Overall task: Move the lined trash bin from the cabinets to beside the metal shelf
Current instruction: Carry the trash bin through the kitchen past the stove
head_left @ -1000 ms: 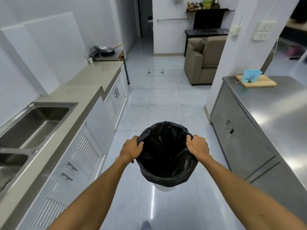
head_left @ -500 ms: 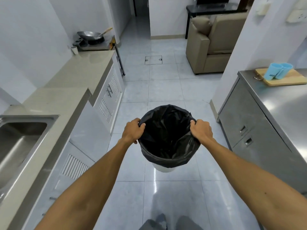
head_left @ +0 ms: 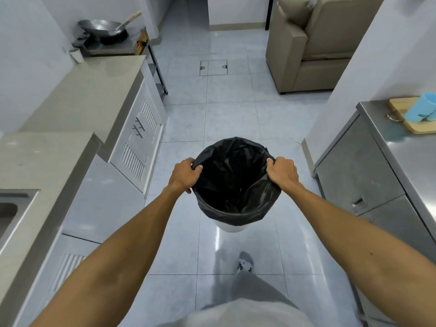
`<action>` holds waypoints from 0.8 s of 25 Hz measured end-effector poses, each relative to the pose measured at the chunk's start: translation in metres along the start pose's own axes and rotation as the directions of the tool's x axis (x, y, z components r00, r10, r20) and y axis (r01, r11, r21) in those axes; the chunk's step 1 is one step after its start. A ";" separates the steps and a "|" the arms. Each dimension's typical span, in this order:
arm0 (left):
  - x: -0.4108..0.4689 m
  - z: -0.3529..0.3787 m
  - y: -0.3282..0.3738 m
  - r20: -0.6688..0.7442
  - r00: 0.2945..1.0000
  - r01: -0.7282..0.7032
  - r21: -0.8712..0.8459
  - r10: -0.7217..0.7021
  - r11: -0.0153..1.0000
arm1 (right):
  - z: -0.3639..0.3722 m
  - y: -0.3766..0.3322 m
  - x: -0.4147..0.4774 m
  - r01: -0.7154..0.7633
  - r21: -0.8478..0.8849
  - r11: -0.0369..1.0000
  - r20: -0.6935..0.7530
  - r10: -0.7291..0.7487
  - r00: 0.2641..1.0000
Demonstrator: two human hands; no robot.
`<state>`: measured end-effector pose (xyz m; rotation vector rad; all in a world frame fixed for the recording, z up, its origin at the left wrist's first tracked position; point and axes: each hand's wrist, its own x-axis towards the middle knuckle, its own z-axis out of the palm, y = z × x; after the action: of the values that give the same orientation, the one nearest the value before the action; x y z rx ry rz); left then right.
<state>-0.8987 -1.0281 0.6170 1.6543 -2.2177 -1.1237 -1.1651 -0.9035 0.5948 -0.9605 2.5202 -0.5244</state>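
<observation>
Kitchen aisle slides past me: the sink on my left is nearly out of view now, the counter run with the white cabinets (head_left: 139,138) is alongside, and the metal shelf (head_left: 151,55) carrying the wok (head_left: 101,27) sits much closer ahead-left than a second ago. So I'm walking forward, one foot (head_left: 245,261) stepping out, transport underway, roughly midway by my guess. Steel counter (head_left: 401,156) on my right has also come nearer.

The trash bin (head_left: 232,226), black liner (head_left: 233,175) folded over its rim, is off the floor in mid-aisle in front of me, apart from both cabinet rows. Same grip as before: my left hand (head_left: 185,174) is clamped on the left rim, my right hand (head_left: 282,173) is clamped on the right rim, fingers curled over liner and edge. Still need to reach the shelf and set it down beside it.
</observation>
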 end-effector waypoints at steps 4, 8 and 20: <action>0.079 -0.006 0.032 -0.038 0.999 0.010 -0.047 -0.012 0.999 | -0.014 -0.025 0.088 0.015 0.001 1.000 -0.005 -0.015 1.000; 0.145 -0.008 0.049 -0.051 0.998 0.022 -0.058 -0.025 0.998 | -0.018 -0.045 0.159 0.025 -0.014 1.000 0.002 -0.025 1.000; 0.438 -0.072 0.101 -0.088 0.996 -0.006 -0.131 -0.006 0.991 | -0.013 -0.180 0.414 -0.077 0.082 0.994 0.003 0.077 0.997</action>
<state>-1.1030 -1.4346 0.6014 1.6183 -2.0446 -1.1466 -1.3584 -1.3115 0.5985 -0.8297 2.5030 -0.5995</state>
